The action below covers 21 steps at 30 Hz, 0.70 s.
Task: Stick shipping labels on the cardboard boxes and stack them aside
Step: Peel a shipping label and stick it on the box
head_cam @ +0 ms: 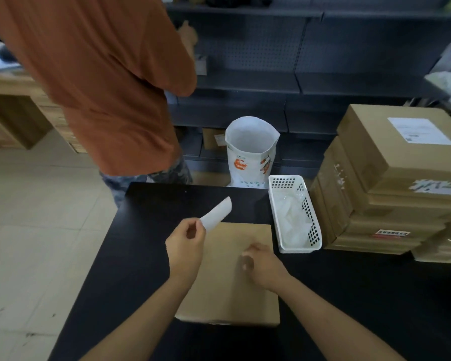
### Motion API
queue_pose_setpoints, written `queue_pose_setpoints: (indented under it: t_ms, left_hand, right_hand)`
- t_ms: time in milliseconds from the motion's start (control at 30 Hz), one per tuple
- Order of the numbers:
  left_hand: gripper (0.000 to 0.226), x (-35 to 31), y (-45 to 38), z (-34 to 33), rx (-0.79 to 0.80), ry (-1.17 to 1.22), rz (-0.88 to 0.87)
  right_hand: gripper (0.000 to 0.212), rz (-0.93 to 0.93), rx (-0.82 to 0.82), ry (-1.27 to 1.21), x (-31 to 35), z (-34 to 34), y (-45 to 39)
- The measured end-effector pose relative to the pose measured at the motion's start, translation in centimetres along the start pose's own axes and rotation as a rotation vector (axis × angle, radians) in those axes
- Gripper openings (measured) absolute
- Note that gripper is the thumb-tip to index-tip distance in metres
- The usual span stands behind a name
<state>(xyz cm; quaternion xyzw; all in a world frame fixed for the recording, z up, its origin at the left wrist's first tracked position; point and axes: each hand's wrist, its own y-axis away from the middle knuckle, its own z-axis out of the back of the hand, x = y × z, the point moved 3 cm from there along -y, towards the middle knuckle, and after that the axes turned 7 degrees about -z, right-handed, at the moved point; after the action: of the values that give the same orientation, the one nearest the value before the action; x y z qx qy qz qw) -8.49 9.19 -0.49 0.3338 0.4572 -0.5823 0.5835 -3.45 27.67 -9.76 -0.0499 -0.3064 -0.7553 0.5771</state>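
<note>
A flat brown cardboard box lies on the black table in front of me. My left hand hovers over the box's left edge and pinches a curled white paper strip between thumb and fingers. My right hand sits over the middle of the box top with its fingers curled; it is blurred, and I cannot tell whether it holds anything. At the right stands a stack of cardboard boxes; the top one carries a white shipping label.
A white perforated basket with clear plastic inside stands right of the box. A white paper bag stands behind the table. A person in an orange shirt stands at the table's far left corner, before dark shelving.
</note>
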Motion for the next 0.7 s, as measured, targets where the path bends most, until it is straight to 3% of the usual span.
queue_pose_setpoints:
  t_ms: [100,200,333,467,567,700]
  left_hand:
    - [0.016,0.3,0.4,0.4,0.080,-0.042,-0.117]
    - [0.016,0.8,1.2,0.2,0.202,-0.159,-0.268]
    - [0.009,1.2,2.1,-0.3,0.360,-0.312,-0.494]
    - [0.024,1.5,2.1,-0.5,0.473,-0.358,-0.615]
    - [0.030,2.5,1.5,-0.3,0.446,-0.323,-0.543]
    - [0.023,3.4,0.1,-0.1,0.208,-0.303,-0.319]
  right_hand:
    - [0.017,-0.242,-0.150,-0.604,1.5,1.3,-0.3]
    - [0.030,-0.344,-0.044,-1.060,4.5,2.4,-0.7]
    - [0.039,-0.288,0.042,-1.146,7.3,3.2,-0.8]
    - [0.014,-0.335,-0.100,-1.083,6.8,2.3,-1.0]
    - [0.017,-0.352,-0.090,-1.163,6.1,1.9,-0.8]
    - [0.020,-0.333,-0.027,-1.184,5.8,2.1,-0.3]
